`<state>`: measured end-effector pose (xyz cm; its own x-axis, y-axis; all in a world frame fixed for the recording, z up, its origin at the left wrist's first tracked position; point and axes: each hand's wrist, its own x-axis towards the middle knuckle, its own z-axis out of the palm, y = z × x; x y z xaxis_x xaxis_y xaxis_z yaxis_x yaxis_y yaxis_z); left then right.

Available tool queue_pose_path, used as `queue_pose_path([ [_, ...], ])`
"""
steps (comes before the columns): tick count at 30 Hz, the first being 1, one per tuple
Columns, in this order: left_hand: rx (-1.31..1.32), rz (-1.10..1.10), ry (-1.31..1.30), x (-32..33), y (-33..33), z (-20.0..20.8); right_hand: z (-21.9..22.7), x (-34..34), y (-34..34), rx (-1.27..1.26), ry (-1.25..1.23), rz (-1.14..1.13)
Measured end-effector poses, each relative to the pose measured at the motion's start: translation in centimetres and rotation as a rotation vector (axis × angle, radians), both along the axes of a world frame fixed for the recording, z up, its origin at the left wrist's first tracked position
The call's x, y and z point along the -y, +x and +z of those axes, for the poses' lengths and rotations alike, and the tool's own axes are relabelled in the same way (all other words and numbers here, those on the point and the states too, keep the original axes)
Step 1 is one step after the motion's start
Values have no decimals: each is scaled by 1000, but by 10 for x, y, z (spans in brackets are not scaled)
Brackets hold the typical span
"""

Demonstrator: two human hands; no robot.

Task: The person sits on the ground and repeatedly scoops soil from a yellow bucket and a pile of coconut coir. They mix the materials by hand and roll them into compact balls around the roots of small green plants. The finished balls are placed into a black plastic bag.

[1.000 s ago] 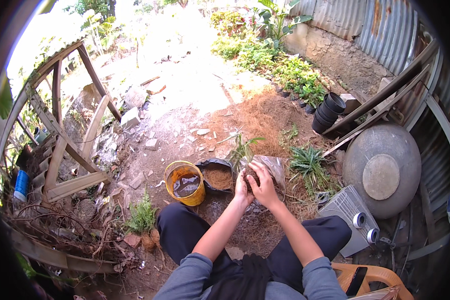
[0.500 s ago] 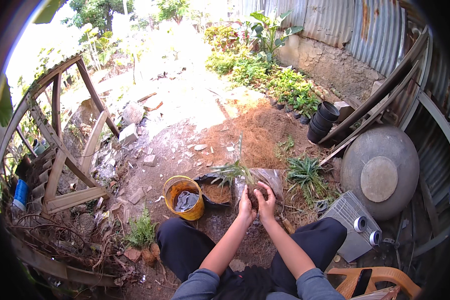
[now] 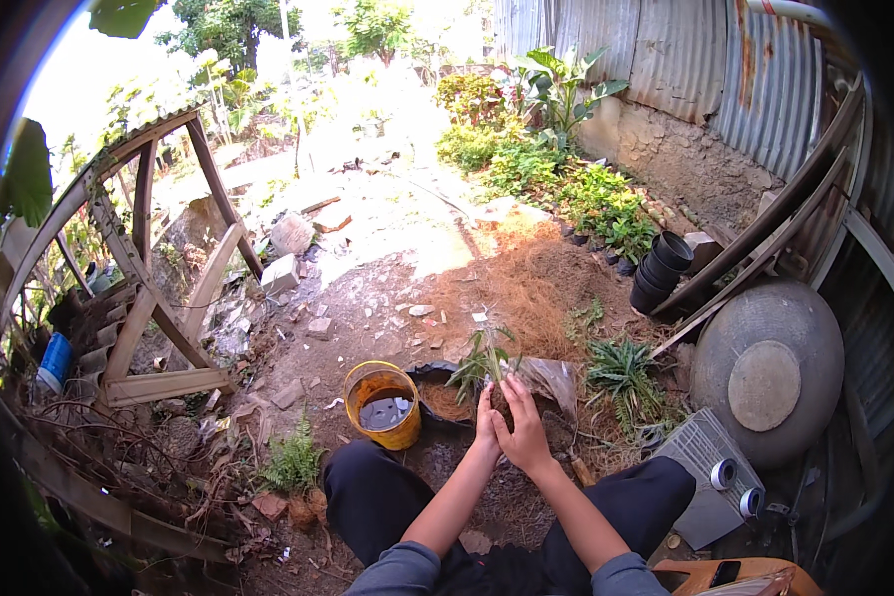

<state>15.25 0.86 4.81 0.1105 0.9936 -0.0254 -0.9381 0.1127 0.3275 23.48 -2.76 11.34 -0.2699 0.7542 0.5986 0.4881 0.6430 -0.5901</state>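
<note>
My left hand (image 3: 486, 427) and my right hand (image 3: 524, 429) are pressed close together in front of my knees, cupped around the base of a small leafy plant (image 3: 482, 360). Its narrow green leaves stick out beyond my fingertips and droop to the left. The root ball is hidden between my palms. Just left of my hands lies a black plastic bag (image 3: 432, 372) with brown coconut fibre (image 3: 445, 399) in it. A yellow bucket (image 3: 395, 435) with dark water stands left of that. Clear plastic sheeting (image 3: 554, 379) lies just beyond my right hand.
Loose brown fibre (image 3: 526, 288) covers the ground ahead. To the right are a spiky green plant (image 3: 621, 372), stacked black pots (image 3: 661, 273), a large round grey vessel (image 3: 765, 328) and a wire rack (image 3: 700, 452). A fern (image 3: 293, 462) and a wooden frame (image 3: 169, 385) are at the left.
My hands have come closer together around the plant's base, hiding the root ball that showed before. The leaves now tilt lower. The whole view has shifted slightly.
</note>
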Motion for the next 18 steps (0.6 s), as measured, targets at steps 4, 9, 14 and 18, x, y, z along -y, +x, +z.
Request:
queue_pose_path([
  [4, -29, 6, -28, 5, 1, 10, -10, -1, 3, 9, 70, -35],
  [9, -381, 52, -229, 14, 22, 41, -11, -13, 15, -311, -46, -162],
  [14, -342, 43, -129, 10, 27, 22, -28, -25, 20, -701, -243, -197],
  [18, -311, 27, -114, 15, 29, 38, -27, -28, 23, -878, -322, -191],
])
